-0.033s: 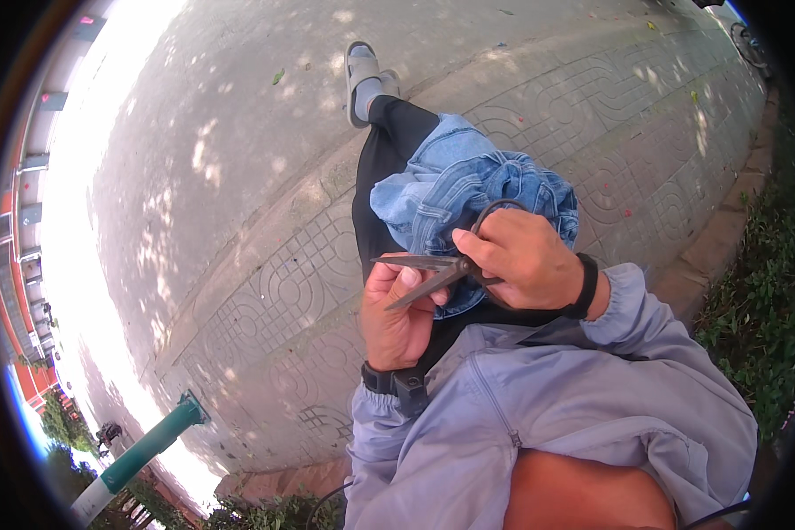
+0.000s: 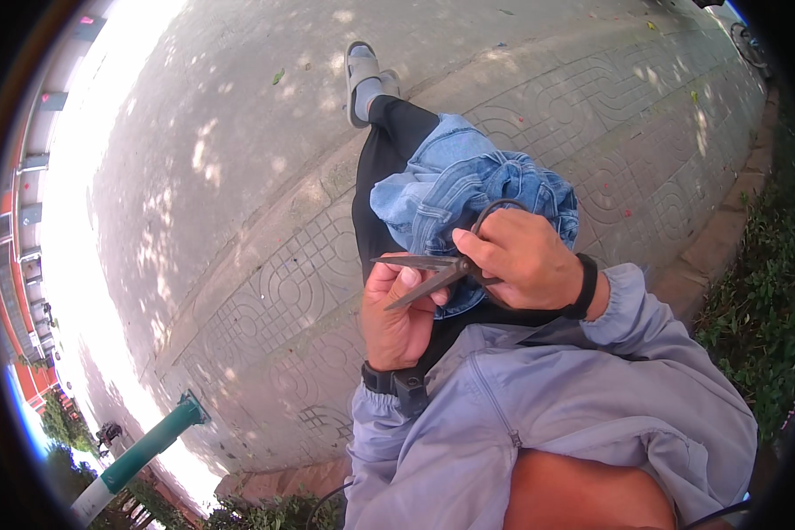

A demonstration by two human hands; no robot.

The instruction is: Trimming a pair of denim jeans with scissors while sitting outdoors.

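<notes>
My right hand (image 2: 530, 265) is closed round the dark handles of a pair of scissors (image 2: 439, 276), with one black loop standing up above the fingers. The blades are spread apart and point left. My left hand (image 2: 396, 322) is at the blades, palm up, with thumb and fingers drawn together behind and between them. Whatever these fingers pinch is too small or hidden to make out. Beneath both hands, a bunched piece of blue denim clothing (image 2: 468, 181) lies across my lap, over black trousers (image 2: 375, 190). Part of the denim is covered by the right hand.
Patterned paving (image 2: 300, 265) runs along a grey road surface. A green and white post (image 2: 155, 442) stands at the lower left. To the right, a brick edging (image 2: 720, 234) borders leafy plants (image 2: 751, 283). Buildings show at the far left rim.
</notes>
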